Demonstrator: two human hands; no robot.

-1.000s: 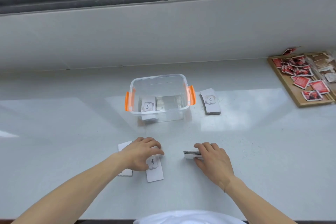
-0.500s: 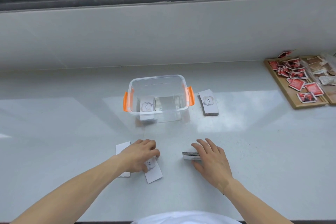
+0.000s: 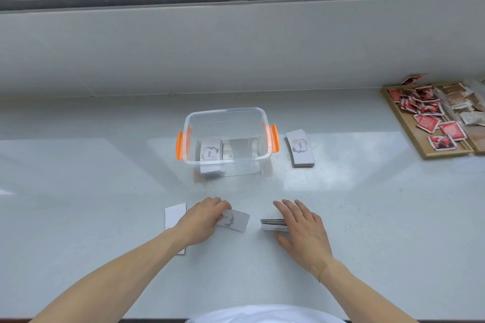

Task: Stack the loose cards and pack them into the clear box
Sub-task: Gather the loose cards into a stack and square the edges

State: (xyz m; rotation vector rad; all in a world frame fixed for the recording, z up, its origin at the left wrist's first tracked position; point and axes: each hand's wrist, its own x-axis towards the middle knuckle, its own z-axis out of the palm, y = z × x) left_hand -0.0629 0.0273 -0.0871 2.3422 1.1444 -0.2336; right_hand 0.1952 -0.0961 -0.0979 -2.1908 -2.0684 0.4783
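Observation:
The clear box (image 3: 226, 113) with orange handles stands mid-counter with a stack of "love" cards (image 3: 210, 152) inside at its left. Another card stack (image 3: 299, 148) lies just right of the box. My left hand (image 3: 202, 220) pinches one loose card (image 3: 236, 220), turned so it points right towards the small card stack (image 3: 271, 225). My right hand (image 3: 301, 228) rests on that small stack with fingers spread. A blank white card (image 3: 175, 215) lies flat left of my left hand, partly hidden by my wrist.
A wooden tray (image 3: 409, 123) with several red and brown sachets sits at the far right of the counter. A grey wall and a window frame rise behind the box. The counter's front edge runs just under my arms.
My left hand has lifted and swung the loose card from pointing towards me round to the right, closer to the small stack. My right hand has stayed on its stack, fingers spread a little wider.

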